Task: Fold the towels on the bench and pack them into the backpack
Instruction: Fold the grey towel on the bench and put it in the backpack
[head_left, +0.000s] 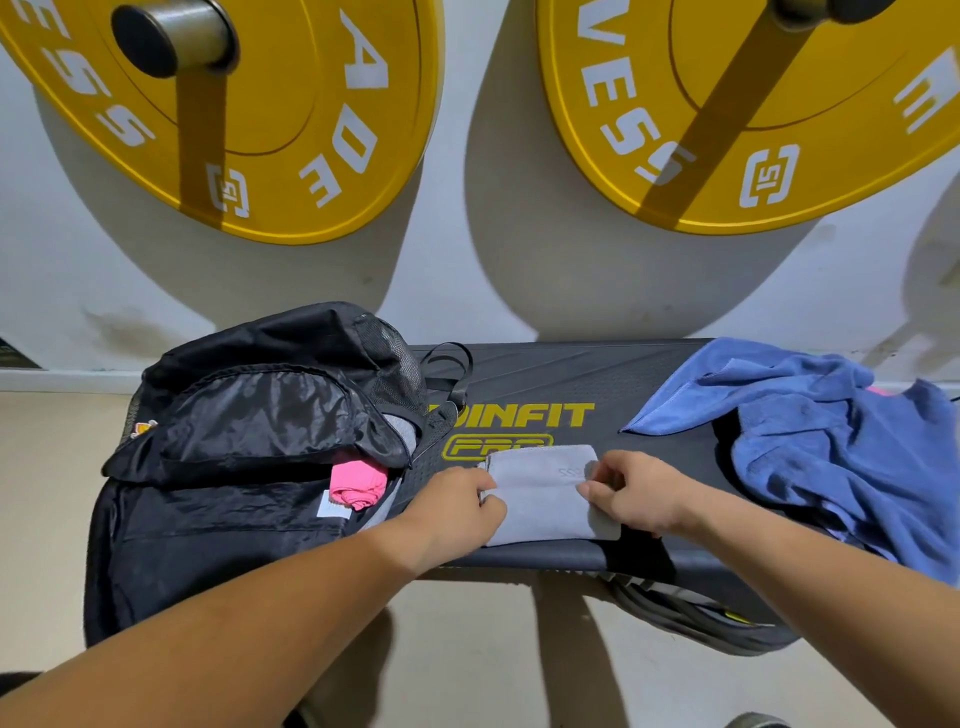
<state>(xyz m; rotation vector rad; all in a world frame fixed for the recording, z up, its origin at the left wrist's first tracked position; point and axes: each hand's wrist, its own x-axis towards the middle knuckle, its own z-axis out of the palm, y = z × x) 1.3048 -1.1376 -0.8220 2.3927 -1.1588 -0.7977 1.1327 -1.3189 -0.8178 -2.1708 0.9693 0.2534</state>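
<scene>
Forearms enter from the lower frame edge. At frame centre, the left hand (457, 506) pinches the left edge of the folded grey towel (545, 506) lying on the table (571, 379); the right hand (636, 491) pinches its right side with curled fingers. At centre left, the black backpack (234, 519) lies open, holding a pink towel (358, 483). At right, the blue towel (831, 441) lies crumpled.

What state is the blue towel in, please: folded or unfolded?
Unfolded: the blue towel lies crumpled in a loose heap at the right end of the bench.
</scene>
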